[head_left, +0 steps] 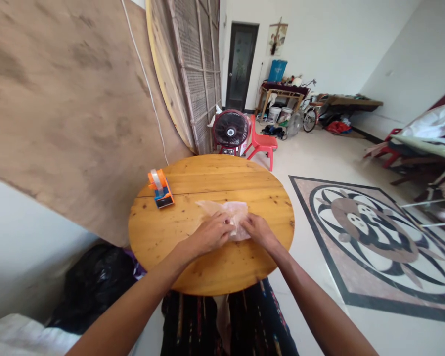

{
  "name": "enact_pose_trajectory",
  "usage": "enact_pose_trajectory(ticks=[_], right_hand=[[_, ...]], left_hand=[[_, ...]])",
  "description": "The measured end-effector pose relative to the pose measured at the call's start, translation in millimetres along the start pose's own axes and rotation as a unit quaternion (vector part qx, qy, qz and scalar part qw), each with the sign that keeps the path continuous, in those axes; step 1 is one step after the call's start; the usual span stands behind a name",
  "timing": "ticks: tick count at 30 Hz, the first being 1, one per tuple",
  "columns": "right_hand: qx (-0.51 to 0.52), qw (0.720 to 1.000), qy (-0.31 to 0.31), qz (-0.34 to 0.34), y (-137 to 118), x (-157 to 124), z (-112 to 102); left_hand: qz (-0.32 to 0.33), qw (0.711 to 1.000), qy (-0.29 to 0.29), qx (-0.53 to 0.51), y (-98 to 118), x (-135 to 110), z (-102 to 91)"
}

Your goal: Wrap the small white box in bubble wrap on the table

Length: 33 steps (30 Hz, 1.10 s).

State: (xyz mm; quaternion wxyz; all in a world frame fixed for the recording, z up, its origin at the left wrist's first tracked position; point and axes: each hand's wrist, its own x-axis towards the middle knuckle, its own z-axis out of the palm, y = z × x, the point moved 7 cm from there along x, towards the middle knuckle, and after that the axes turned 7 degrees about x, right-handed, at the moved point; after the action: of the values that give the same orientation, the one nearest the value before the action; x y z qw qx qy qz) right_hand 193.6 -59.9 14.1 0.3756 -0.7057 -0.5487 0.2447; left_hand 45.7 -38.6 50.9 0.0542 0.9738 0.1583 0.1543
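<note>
A thin, translucent pinkish-white sheet (236, 206), crumpled at its edges, lies on the round wooden table (193, 173). Whether it is plastic or paper I cannot tell. My left hand (217, 230) rests on its left part with the fingers curled and pressed together at the sheet. At its right edge, my right hand (258, 229) is closed, thumb and fingers pinching the sheet. Something small and pale shows between the hands, too unclear to name. An orange and blue tape dispenser (160, 189) with a roll of clear tape stands at the table's left rear edge.
Beyond the table stand a dark fan (231, 129) and a red chair (261, 141). A large brown board (77, 99) leans along the left. Below it sits a black plastic bag (96, 284). A cluttered table (437, 146) is at the right, past a patterned floor panel (378, 237).
</note>
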Motion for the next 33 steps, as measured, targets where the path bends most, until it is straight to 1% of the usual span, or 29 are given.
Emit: enact_pose_trajectory(ticks=[5, 9, 13, 16, 19, 22, 25, 27, 33], right_hand=[[0.074, 0.996, 0.042, 0.003, -9, 1, 9], [0.123, 0.991, 0.053, 0.016, -6, 1, 9], [0.180, 0.981, 0.045, 0.050, 5, -7, 4], [0.222, 0.972, 0.037, 0.072, 10, -11, 4], [0.259, 0.962, 0.029, 0.081, 7, -11, 10], [0.286, 0.955, 0.015, 0.079, -1, -6, 17], [0.300, 0.952, -0.008, 0.067, -11, -3, 23], [0.301, 0.952, -0.024, 0.060, -17, -1, 25], [0.261, 0.961, -0.070, 0.061, -26, 1, 31]], left_hand=[[0.003, 1.000, -0.006, 0.007, -1, 2, 3.4], [-0.006, 1.000, -0.009, 0.011, -1, 2, 4.2], [-0.010, 1.000, -0.011, 0.017, 0, 2, 3.1], [-0.012, 1.000, -0.019, 0.020, 1, 5, 4.0], [-0.011, 0.999, -0.027, 0.014, 2, 8, 4.9], [-0.018, 1.000, -0.023, -0.001, 2, 10, 3.9], [-0.033, 0.999, -0.003, -0.018, 1, 7, 3.4], [-0.050, 0.998, 0.021, -0.027, -1, 2, 4.2], [-0.111, 0.985, 0.122, -0.054, -3, -17, 6.7]])
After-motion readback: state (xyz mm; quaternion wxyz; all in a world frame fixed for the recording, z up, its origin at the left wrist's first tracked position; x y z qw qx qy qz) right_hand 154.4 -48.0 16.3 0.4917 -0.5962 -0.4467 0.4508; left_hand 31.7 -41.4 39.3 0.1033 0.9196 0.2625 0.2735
